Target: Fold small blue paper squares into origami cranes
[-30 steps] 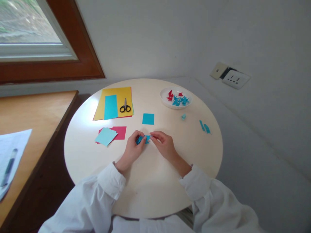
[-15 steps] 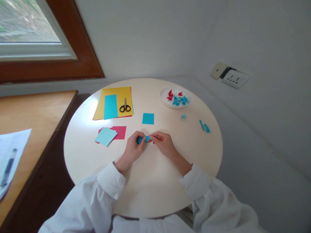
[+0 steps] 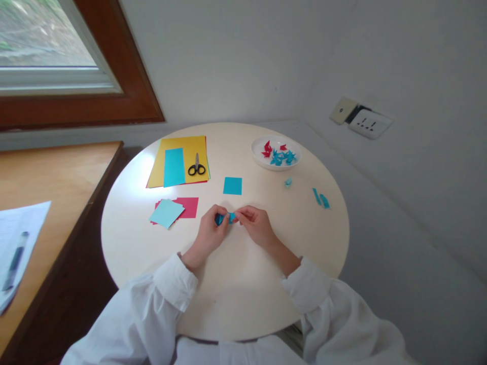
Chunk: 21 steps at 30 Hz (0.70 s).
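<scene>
A small folded piece of blue paper (image 3: 231, 218) is between my hands, just above the middle of the round table (image 3: 243, 284). My left hand (image 3: 211, 228) pinches it from the left, thumb against its near side. From the right, the thumb and forefinger of my right hand (image 3: 256, 225) close on its right end. Fingers hide much of the paper, so its exact folds cannot be made out. Just beyond my hands lies a flat blue paper square (image 3: 232, 186). Left of them, pale blue squares (image 3: 166, 213) overlap pink paper squares (image 3: 191, 208).
Black-handled scissors (image 3: 197, 169) and a blue paper rectangle (image 3: 174, 167) rest on yellow sheets (image 3: 158, 165). A white plate (image 3: 256, 158) holds several red and blue folded paper pieces. Blue scraps (image 3: 324, 201) and a crumpled pale piece (image 3: 288, 182) lie right. A wooden desk (image 3: 68, 177) stands left.
The right end of the folded blue paper shows less between my hands than a second ago. My right fingers have moved slightly along it; both hands keep their hold.
</scene>
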{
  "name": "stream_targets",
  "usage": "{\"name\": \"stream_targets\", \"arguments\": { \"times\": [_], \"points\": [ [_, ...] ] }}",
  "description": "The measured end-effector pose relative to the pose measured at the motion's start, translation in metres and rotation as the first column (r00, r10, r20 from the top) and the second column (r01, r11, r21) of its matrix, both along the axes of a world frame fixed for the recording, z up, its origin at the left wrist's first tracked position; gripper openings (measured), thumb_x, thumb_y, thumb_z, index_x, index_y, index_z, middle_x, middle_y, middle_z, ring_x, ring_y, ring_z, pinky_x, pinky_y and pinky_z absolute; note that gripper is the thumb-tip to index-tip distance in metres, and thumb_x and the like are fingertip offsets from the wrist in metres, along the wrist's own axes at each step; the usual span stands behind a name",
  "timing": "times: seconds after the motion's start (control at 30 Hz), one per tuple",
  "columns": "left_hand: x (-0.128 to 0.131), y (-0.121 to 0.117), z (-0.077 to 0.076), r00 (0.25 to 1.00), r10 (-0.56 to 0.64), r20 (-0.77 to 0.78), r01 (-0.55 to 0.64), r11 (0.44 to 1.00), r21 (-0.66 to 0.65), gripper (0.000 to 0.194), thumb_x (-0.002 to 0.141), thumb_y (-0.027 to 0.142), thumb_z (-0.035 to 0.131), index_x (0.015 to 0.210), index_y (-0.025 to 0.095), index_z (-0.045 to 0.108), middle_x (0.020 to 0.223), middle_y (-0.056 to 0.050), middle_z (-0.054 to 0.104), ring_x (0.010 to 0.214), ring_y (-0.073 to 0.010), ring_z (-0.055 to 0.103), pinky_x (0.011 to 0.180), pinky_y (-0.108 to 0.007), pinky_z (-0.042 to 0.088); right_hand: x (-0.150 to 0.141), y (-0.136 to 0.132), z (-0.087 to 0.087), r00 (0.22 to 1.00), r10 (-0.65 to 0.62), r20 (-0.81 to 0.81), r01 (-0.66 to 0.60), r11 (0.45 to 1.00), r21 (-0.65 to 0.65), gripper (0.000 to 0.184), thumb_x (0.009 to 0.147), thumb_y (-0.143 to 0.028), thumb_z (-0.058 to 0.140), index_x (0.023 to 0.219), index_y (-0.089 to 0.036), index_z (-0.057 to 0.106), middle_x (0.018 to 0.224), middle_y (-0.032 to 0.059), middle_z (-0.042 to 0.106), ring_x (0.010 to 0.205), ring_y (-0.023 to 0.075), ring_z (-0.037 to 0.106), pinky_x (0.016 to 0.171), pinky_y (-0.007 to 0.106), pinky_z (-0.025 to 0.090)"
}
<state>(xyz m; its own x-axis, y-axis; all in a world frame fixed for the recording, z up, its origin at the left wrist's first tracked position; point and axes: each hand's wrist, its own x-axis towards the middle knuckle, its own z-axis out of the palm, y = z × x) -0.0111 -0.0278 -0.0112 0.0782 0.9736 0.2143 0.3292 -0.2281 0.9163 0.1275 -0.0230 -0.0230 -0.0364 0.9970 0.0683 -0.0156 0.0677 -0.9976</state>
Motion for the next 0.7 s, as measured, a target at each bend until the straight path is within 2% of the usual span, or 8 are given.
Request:
{"name": "stream_targets", "arguments": {
  "times": [0.33, 0.7],
  "points": [
    [-0.0002, 0.0013, -0.0021, 1.0, 0.005, 0.015, -0.005, 1.0, 0.004, 0.008, 0.074, 0.023, 0.053, 0.07, 0.019, 0.047, 0.071, -0.001, 0.056, 0.065, -0.0131, 0.052, 0.06, -0.026, 0.041, -0.0001, 0.0031, -0.006, 0.999, 0.024, -0.04, -0.026, 0.999, -0.028, 0.014, 0.066, -0.032, 0.063, 0.066, -0.018, 0.061, 0.063, 0.0005, 0.064, 0.06, 0.0133, 0.06, 0.057, 0.026, 0.047],
    [0.0011, -0.0001, -0.0013, 1.0, 0.005, 0.005, -0.005, 0.999, 0.034, 0.008, 0.075, 0.023, 0.052, 0.072, 0.019, 0.045, 0.072, -0.001, 0.054, 0.065, -0.0125, 0.051, 0.059, -0.025, 0.041, -0.0009, 0.0015, -0.0033, 0.998, 0.03, 0.049, -0.031, 1.0, 0.005, 0.013, 0.07, -0.03, 0.057, 0.066, -0.018, 0.057, 0.062, 0.0007, 0.062, 0.059, 0.0123, 0.057, 0.055, 0.025, 0.045]
  ]
}}
